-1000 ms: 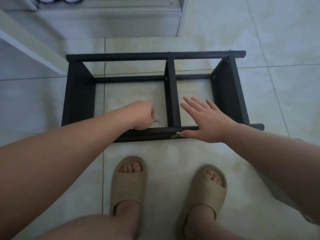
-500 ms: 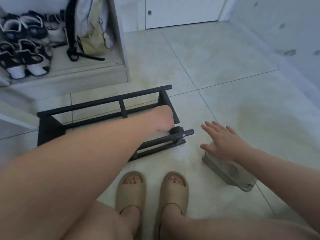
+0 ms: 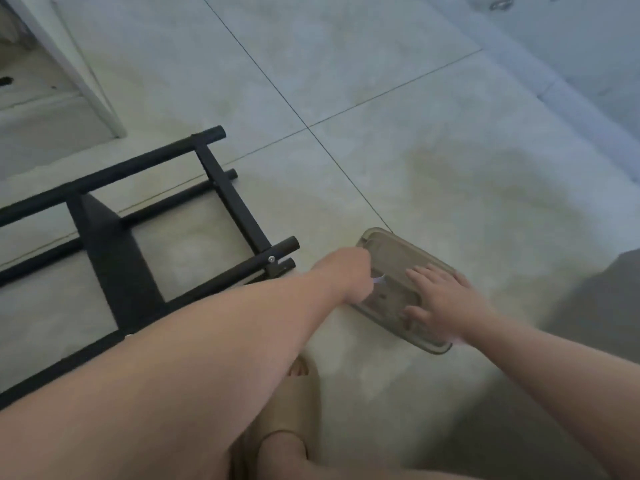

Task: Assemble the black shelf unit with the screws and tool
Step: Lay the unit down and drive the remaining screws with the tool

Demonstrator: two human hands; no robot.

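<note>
Head view: the black metal shelf unit [image 3: 114, 258] lies on its side on the pale tiled floor [image 3: 381, 150] at 9 o'clock. Its round bars run out toward the middle of the frame, and a small silver screw [image 3: 272, 259] shows on the near bar close to its end.

The left hand [image 3: 346, 275] reaches across from 8 o'clock and sits just right of the bar ends, apart from them. It is clenched into a fist around a small whitish item [image 3: 379, 280], of which only a tip pokes out on the thumb side. The item is too blurred to name.

At 4 o'clock a translucent grey rectangular plastic box [image 3: 391, 258] rests on the floor. The right hand [image 3: 440, 303] lies released on its lid, fingers straight and spread, palm down, pressing on the near half. The left fist is over the box's left edge, and the whitish tip points toward the right hand's fingers [image 3: 420, 273].

At 6 o'clock a beige foam slipper [image 3: 294, 393] shows on a foot, partly hidden by the left forearm.
</note>
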